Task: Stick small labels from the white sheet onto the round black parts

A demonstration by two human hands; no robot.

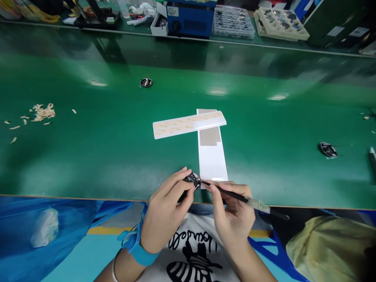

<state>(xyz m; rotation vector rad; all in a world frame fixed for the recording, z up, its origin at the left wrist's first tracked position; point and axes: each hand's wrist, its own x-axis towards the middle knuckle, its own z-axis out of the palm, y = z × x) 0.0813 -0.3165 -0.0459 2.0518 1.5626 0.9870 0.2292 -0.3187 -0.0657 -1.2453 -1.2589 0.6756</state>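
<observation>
My left hand, with a blue band at its wrist, pinches a small round black part at the table's front edge. Between the fingers of my right hand is a slim black tool with a wrapped handle. Its tip meets the right side of the round part; whether it touches is too small to tell. Just beyond my hands lies a white sheet with a grey patch. A strip with rows of small pale pieces rests across the top of that sheet.
Similar round parts lie on the green table at the back and at the right. Pale scraps are scattered at the left. A blue box and component trays stand on the rear shelf.
</observation>
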